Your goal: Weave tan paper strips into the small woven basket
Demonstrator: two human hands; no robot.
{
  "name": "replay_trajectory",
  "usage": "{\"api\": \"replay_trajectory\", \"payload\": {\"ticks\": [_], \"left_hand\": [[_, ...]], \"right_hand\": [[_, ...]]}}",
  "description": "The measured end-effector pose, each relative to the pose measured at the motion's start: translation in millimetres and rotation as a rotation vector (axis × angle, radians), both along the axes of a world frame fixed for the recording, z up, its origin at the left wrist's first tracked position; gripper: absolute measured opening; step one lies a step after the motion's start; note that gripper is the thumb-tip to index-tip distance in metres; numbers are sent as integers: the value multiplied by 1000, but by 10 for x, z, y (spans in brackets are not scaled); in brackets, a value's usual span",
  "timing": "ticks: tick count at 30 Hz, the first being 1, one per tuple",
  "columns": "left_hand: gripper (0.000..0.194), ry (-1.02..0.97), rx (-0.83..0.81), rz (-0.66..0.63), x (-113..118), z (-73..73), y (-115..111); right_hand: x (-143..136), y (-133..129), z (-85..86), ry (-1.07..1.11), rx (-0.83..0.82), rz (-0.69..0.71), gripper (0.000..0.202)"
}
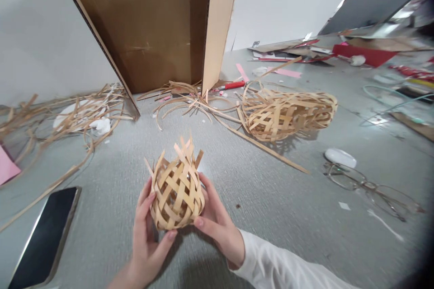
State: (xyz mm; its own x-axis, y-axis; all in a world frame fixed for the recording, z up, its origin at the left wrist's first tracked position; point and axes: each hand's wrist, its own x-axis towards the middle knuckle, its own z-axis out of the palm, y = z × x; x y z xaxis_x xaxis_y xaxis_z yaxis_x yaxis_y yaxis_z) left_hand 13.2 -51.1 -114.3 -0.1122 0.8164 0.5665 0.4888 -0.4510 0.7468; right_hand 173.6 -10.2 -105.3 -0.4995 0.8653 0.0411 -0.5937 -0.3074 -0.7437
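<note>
A small woven basket of pale bamboo strips [178, 192] is held just above the grey table, with loose strip ends sticking up from its top. My left hand [147, 230] grips its left side, thumb under the bottom edge and fingers along the weave. On the other side, my right hand [219, 223] holds the basket with the thumb near its lower right corner and fingers behind. The far side of the weave is hidden. Farther back to the right lies a longer woven bamboo piece [288, 110] on its side, strip ends splaying out leftward.
An open cardboard box [159, 22] stands at the back, loose bamboo strips [77, 113] heaped beside it. A red-handled tool [233, 85] lies near its corner. A phone [47, 235] is at left; eyeglasses [369, 185] and a white oval case [341, 157] lie at right.
</note>
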Motion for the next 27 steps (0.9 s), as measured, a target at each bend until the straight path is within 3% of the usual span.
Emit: {"api": "replay_trajectory", "payload": {"ticks": [4,9,19,24,27], "left_hand": [[58,134,23,-11,-40,11,-37],[57,190,68,-29,-72,47,-28],[49,152,9,-17,-57,89,22],[51,150,20,-12,-78,45,17],[69,-60,47,7,-33,17,23]], "right_hand": [[28,-20,-44,-31,46,61,84],[3,-25,-80,-58,64,16,91],[-21,71,-55,34,58,25,74],[-11,79,-10,41,-54,32,79],[22,83,56,28,-187,75,78]]}}
